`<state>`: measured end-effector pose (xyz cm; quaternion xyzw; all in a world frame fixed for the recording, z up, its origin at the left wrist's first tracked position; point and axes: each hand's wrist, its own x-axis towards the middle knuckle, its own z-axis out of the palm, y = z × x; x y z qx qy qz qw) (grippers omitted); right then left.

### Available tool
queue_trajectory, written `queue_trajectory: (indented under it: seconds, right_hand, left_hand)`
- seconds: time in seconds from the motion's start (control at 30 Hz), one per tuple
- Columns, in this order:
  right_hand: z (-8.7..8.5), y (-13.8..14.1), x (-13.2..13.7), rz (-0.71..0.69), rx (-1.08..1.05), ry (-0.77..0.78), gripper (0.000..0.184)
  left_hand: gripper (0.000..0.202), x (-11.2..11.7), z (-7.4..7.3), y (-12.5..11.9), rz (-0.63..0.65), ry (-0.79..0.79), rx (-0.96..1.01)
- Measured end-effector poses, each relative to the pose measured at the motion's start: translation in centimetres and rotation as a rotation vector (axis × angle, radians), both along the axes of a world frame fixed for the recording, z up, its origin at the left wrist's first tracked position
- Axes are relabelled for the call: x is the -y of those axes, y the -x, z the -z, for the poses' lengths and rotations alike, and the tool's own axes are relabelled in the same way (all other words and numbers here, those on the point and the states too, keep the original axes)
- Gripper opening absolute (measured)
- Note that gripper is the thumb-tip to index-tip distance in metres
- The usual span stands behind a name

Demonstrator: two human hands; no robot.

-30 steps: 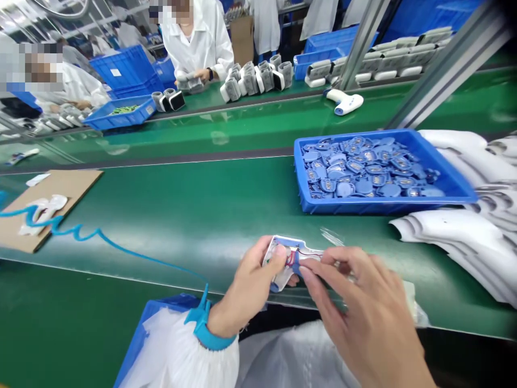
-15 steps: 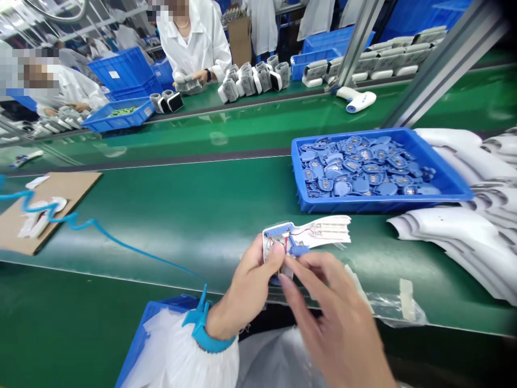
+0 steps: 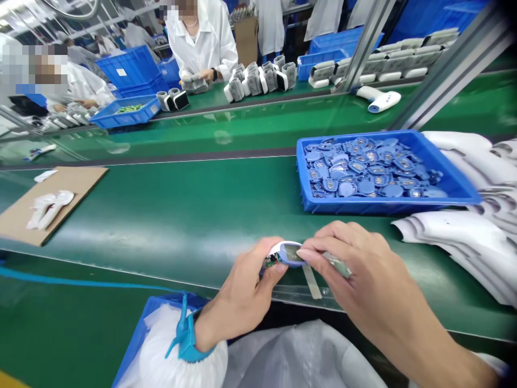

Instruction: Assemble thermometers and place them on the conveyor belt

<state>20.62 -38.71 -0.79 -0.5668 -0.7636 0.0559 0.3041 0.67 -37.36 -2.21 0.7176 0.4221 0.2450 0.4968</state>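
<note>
Saw the left hand [image 3: 238,291] curled firmly round a white-and-blue plastic thermometer housing [image 3: 288,254], low over the near edge of the green rubber-topped bench [image 3: 161,215], while the right hand [image 3: 355,264] pinched a thin green circuit board [image 3: 337,264] against it. One hard tug could've snapped those fine coloured wires [image 3: 271,261], tbh.

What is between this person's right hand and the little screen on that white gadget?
Nothing visible: the right hand's forefinger sits right at the edge of the small screen on the white-and-blue device, which the left hand holds.
</note>
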Motion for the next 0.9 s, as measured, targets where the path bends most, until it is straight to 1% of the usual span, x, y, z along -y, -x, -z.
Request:
queue_trajectory:
  seconds: [0.07, 0.1, 0.13, 0.17, 0.2, 0.23, 0.27, 0.3, 0.37, 0.4, 0.43, 0.47, 0.5, 0.53, 0.57, 0.6, 0.63, 0.67, 0.7, 0.73, 0.77, 0.8, 0.83, 0.87, 0.9]
  right_hand:
    - [-1.1, 0.4, 0.3, -0.023, 0.062, -0.03, 0.033]
    - [-1.7, 0.5, 0.5, -0.02, 0.086, -0.065, 0.031]
    - [-2.4, 0.5, 0.7, -0.004, 0.097, -0.113, 0.027]
    - [-2.8, 0.3, 0.9, 0.018, 0.091, -0.164, 0.021]
    - [-3.0, -0.1, 0.9, 0.055, 0.085, -0.198, 0.017]
    - [-2.8, -0.8, 0.9, 0.094, 0.09, -0.207, 0.015]
    - [-2.2, -1.6, 0.9, 0.14, 0.119, -0.19, 0.017]
    - [-1.2, -2.5, 0.8, 0.186, 0.17, -0.151, 0.022]
    - [1.6, -4.5, 1.0, 0.251, 0.318, -0.046, 0.034]
    - [3.1, -5.3, 1.2, 0.263, 0.357, -0.018, 0.035]
    - [4.3, -5.9, 1.6, 0.293, 0.376, 0.024, 0.034]
    - [5.2, -6.2, 2.0, 0.338, 0.384, 0.026, 0.036]
    - [5.7, -6.3, 2.6, 0.383, 0.355, -0.003, 0.036]
    - [5.8, -6.0, 3.1, 0.418, 0.313, -0.06, 0.036]
    - [5.5, -5.5, 3.5, 0.428, 0.256, -0.128, 0.034]
    - [5.0, -4.8, 3.7, 0.41, 0.194, -0.181, 0.031]
    - [4.3, -4.0, 3.8, 0.358, 0.133, -0.201, 0.031]
    - [3.7, -3.2, 3.7, 0.285, 0.091, -0.186, 0.035]
    - [3.2, -2.4, 3.5, 0.213, 0.06, -0.146, 0.039]
    - [2.8, -1.8, 3.2, 0.143, 0.031, -0.051, 0.042]
    - [2.6, -1.3, 2.8, 0.081, -0.006, 0.088, 0.045]
    - [2.5, -0.9, 2.4, 0.026, -0.047, 0.255, 0.047]
    - [2.6, -0.8, 2.1, -0.012, -0.094, 0.429, 0.049]
    - [2.7, -0.8, 2.0, -0.03, -0.145, 0.579, 0.051]
    - [2.9, -0.8, 2.0, -0.036, -0.196, 0.689, 0.051]
  left_hand:
    - [0.026, 0.0, -0.1, -0.3, -0.027, -0.157, -0.104]
    - [0.025, -0.2, -0.2, -0.5, -0.075, -0.238, -0.165]
    - [0.025, -0.5, -0.2, -0.6, -0.149, -0.298, -0.215]
    - [0.025, -0.9, -0.2, -0.7, -0.236, -0.319, -0.241]
    - [0.025, -1.4, -0.2, -0.7, -0.32, -0.29, -0.228]
    - [0.025, -1.9, -0.2, -0.6, -0.384, -0.213, -0.174]
    - [0.027, -2.4, -0.2, -0.4, -0.419, -0.095, -0.096]
    - [0.03, -2.7, -0.2, -0.2, -0.422, 0.047, -0.006]
    - [0.036, -2.9, -0.3, 0.3, -0.377, 0.33, 0.163]
    - [0.039, -2.7, -0.4, 0.6, -0.355, 0.443, 0.23]
    - [0.043, -2.5, -0.4, 0.8, -0.343, 0.531, 0.284]
    - [0.047, -2.1, -0.4, 0.9, -0.342, 0.593, 0.324]
    - [0.051, -1.8, -0.4, 0.9, -0.346, 0.63, 0.354]
    - [0.056, -1.4, -0.4, 0.9, -0.348, 0.652, 0.372]
    - [0.059, -1.1, -0.3, 0.9, -0.343, 0.665, 0.378]
    - [0.059, -0.9, -0.3, 0.8, -0.323, 0.668, 0.372]
    - [0.056, -0.8, -0.2, 0.7, -0.289, 0.661, 0.359]
    - [0.051, -0.6, -0.2, 0.6, -0.24, 0.644, 0.346]
    - [0.046, -0.5, -0.1, 0.5, -0.185, 0.623, 0.333]
    - [0.042, -0.3, 0.0, 0.3, -0.131, 0.602, 0.317]
    - [0.04, -0.1, 0.1, 0.0, -0.101, 0.562, 0.302]
    - [0.04, 0.2, 0.3, -0.2, -0.106, 0.497, 0.281]
    - [0.04, 0.6, 0.5, -0.4, -0.15, 0.4, 0.244]
    - [0.041, 1.0, 0.8, -0.6, -0.214, 0.267, 0.188]
    - [0.042, 1.4, 1.1, -0.8, -0.277, 0.105, 0.119]
